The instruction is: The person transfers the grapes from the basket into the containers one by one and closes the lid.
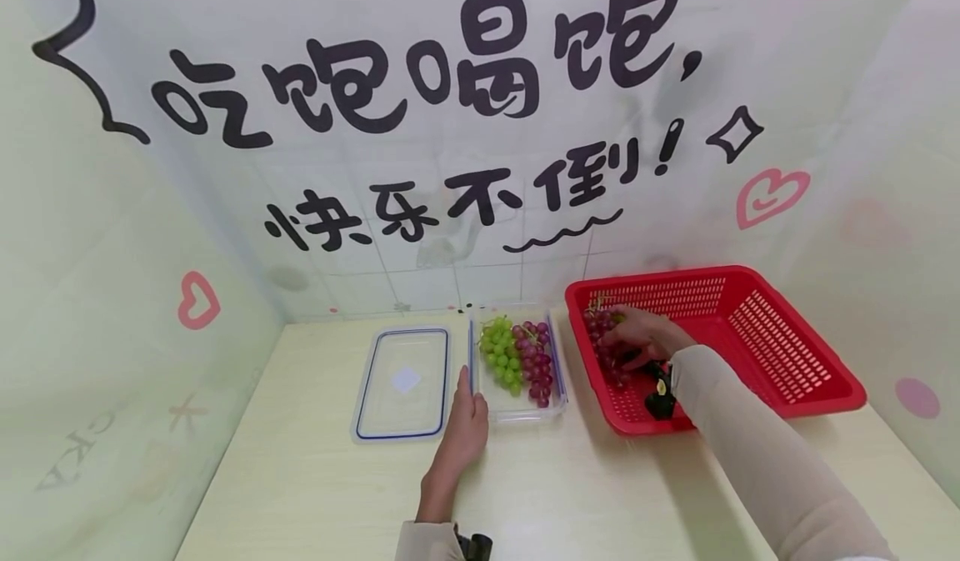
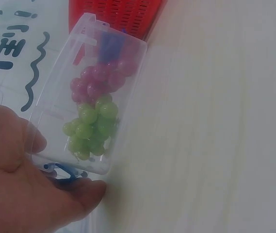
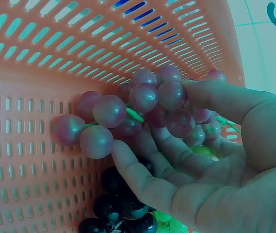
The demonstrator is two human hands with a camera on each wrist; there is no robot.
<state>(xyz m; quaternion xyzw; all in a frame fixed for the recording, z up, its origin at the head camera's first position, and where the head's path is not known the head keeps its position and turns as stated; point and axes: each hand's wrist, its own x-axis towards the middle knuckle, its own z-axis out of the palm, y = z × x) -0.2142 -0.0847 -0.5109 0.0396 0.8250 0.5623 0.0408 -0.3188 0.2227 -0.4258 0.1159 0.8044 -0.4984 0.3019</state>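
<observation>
My right hand [image 1: 641, 334] reaches into the red basket [image 1: 738, 271] and grips a bunch of red grapes [image 3: 142, 99] by the slotted wall, thumb on top and fingers beneath. Below it lie black grapes [image 3: 123, 208] and some green grapes [image 3: 169, 224]. Along the left side of a clear plastic container [image 1: 517, 416], my left hand [image 1: 467, 428] touches the wall with fairly straight fingers, its thumb near the front corner and a blue-edged latch [image 2: 65, 171]. Inside the container, green grapes [image 1: 501, 353] lie beside red grapes [image 1: 536, 361].
A clear lid with a blue seal [image 1: 405, 382] lies flat on the pale table [image 1: 315, 478], left of the container. Behind stands a wall covering [image 1: 480, 286] with black lettering. The basket's near left rim stands close to the container's right side.
</observation>
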